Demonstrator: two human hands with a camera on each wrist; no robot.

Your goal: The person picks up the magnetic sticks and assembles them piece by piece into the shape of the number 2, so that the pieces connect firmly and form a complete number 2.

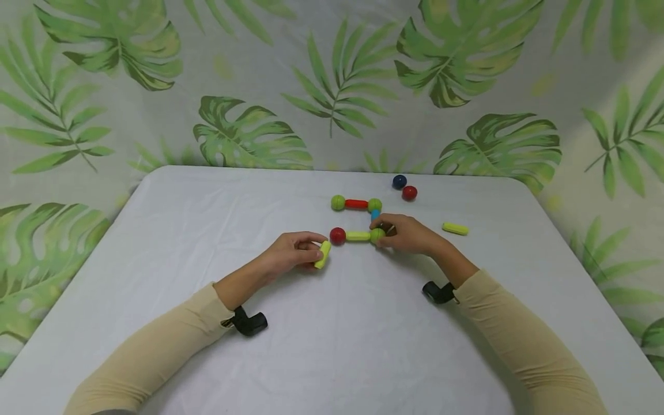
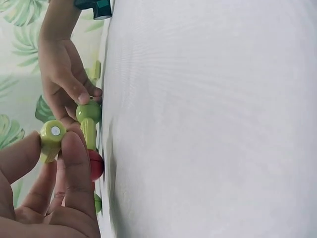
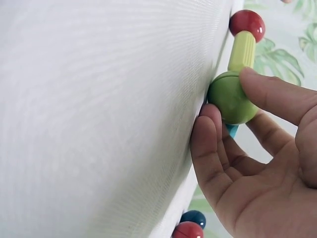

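Observation:
My left hand [image 1: 291, 251] pinches a short yellow-green magnetic stick [image 1: 323, 255] between thumb and fingers. A silvery disc shows on its end in the left wrist view. With thumb and fingers, my right hand [image 1: 408, 233] holds a green ball [image 3: 229, 99] at the corner of a joined figure on the table. From that ball a yellow stick [image 1: 358, 236] runs left to a red ball [image 1: 338, 236], close beside the left hand's stick. A blue stick [image 1: 375, 215], partly hidden by fingers, leads back to another green ball [image 1: 374, 205]. There a red stick [image 1: 356, 204] joins a further green ball [image 1: 338, 202].
A dark blue ball [image 1: 399, 181] and a loose red ball [image 1: 409, 193] lie near the back edge of the white-covered table [image 1: 332, 346]. Another yellow stick [image 1: 455, 229] lies right of the right hand. Behind the table hangs a leaf-patterned cloth [image 1: 353, 144].

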